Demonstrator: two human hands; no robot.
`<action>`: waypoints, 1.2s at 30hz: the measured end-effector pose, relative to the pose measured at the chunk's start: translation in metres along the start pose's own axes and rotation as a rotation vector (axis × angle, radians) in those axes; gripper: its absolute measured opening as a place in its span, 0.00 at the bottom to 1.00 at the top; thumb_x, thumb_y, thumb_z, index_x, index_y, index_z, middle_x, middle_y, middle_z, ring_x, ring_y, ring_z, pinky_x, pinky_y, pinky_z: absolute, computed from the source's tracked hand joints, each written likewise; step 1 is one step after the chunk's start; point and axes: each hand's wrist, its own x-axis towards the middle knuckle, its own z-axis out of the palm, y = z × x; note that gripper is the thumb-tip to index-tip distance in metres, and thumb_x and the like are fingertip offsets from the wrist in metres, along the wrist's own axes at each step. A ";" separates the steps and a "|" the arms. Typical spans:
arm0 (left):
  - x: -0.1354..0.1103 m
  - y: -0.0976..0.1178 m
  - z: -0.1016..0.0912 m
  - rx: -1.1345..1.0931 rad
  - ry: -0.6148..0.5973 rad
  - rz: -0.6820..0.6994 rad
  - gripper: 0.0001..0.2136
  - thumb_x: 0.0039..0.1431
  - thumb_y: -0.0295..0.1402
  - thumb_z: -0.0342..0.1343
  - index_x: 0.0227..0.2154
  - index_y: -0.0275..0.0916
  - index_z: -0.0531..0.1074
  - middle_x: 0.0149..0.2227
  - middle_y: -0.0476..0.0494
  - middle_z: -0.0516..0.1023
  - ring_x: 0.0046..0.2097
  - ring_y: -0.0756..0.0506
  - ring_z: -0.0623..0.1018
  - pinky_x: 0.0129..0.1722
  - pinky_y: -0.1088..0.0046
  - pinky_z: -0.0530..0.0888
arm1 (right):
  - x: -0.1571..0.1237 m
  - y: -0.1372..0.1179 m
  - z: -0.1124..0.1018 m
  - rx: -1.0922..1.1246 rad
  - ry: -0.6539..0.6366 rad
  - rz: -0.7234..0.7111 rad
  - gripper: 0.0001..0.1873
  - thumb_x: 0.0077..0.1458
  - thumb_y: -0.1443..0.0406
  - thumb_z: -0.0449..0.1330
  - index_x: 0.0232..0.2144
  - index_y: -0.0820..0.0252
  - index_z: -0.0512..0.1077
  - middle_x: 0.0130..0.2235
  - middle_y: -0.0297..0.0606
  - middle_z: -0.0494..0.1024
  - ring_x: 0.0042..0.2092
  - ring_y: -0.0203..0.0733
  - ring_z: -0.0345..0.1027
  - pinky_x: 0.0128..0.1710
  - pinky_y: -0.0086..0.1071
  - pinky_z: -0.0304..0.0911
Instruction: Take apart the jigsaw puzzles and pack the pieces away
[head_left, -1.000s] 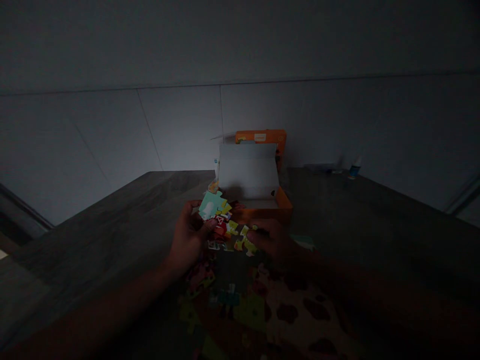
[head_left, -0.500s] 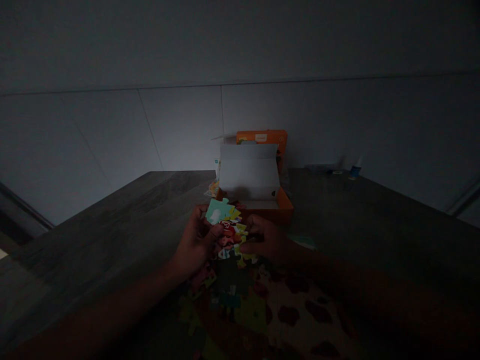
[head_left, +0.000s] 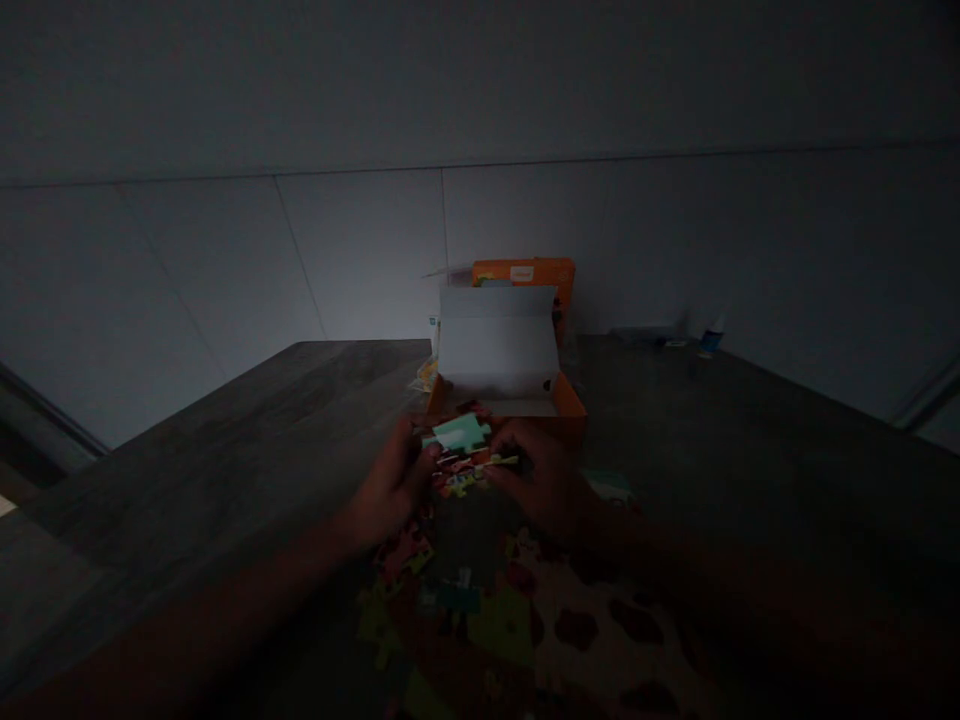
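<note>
Stack of puzzle pieces (head_left: 460,432) is pinched in the left hand (head_left: 390,488), just in front of the open orange box (head_left: 499,345). A yellowish piece (head_left: 505,460) is clamped in the right hand (head_left: 546,485), right beside the stack. Below, a dim cow-spotted section (head_left: 600,635) is laid out on the table (head_left: 322,410).

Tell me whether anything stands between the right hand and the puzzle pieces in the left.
Nothing visible does: the right hand is already at the edge of the puzzle pieces that the left hand grips. The open orange box stands beyond both hands, not between them.
</note>
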 end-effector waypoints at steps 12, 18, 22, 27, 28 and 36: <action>-0.005 0.002 -0.009 0.261 -0.291 0.163 0.18 0.65 0.35 0.48 0.56 0.40 0.62 0.53 0.35 0.72 0.54 0.37 0.73 0.53 0.59 0.71 | -0.002 -0.005 -0.004 -0.032 -0.271 0.005 0.14 0.50 0.58 0.67 0.32 0.62 0.71 0.30 0.34 0.75 0.31 0.38 0.67 0.32 0.29 0.60; -0.007 0.009 -0.008 0.349 -0.378 0.184 0.22 0.60 0.31 0.50 0.58 0.40 0.60 0.51 0.37 0.73 0.49 0.38 0.75 0.47 0.62 0.73 | -0.001 -0.008 -0.004 -0.051 -0.294 -0.035 0.14 0.50 0.57 0.65 0.29 0.63 0.71 0.28 0.32 0.73 0.29 0.35 0.63 0.28 0.27 0.56; -0.007 0.014 -0.012 0.332 -0.306 0.188 0.25 0.60 0.36 0.54 0.59 0.40 0.60 0.49 0.38 0.75 0.45 0.37 0.77 0.43 0.64 0.72 | -0.002 -0.009 -0.002 -0.087 -0.168 0.018 0.11 0.49 0.59 0.65 0.31 0.61 0.71 0.28 0.33 0.75 0.28 0.37 0.65 0.28 0.28 0.59; 0.002 0.017 -0.033 0.514 -0.299 0.246 0.18 0.60 0.43 0.53 0.50 0.40 0.66 0.40 0.40 0.75 0.39 0.40 0.75 0.39 0.67 0.69 | 0.008 -0.001 -0.007 -0.090 0.299 0.151 0.16 0.51 0.55 0.63 0.37 0.59 0.72 0.34 0.41 0.78 0.34 0.44 0.72 0.32 0.35 0.67; 0.004 0.018 -0.038 0.581 -0.332 0.244 0.18 0.58 0.44 0.55 0.46 0.40 0.67 0.38 0.41 0.75 0.36 0.40 0.74 0.36 0.68 0.68 | 0.012 0.003 -0.012 -0.098 0.377 0.152 0.17 0.51 0.54 0.63 0.39 0.59 0.72 0.35 0.42 0.78 0.35 0.46 0.72 0.34 0.36 0.68; 0.006 0.027 -0.053 0.699 -0.758 0.183 0.20 0.45 0.39 0.65 0.41 0.40 0.70 0.42 0.41 0.72 0.38 0.41 0.73 0.35 0.69 0.69 | 0.037 0.048 -0.044 -0.297 0.485 0.248 0.28 0.55 0.50 0.59 0.50 0.64 0.68 0.45 0.52 0.76 0.45 0.55 0.71 0.46 0.49 0.66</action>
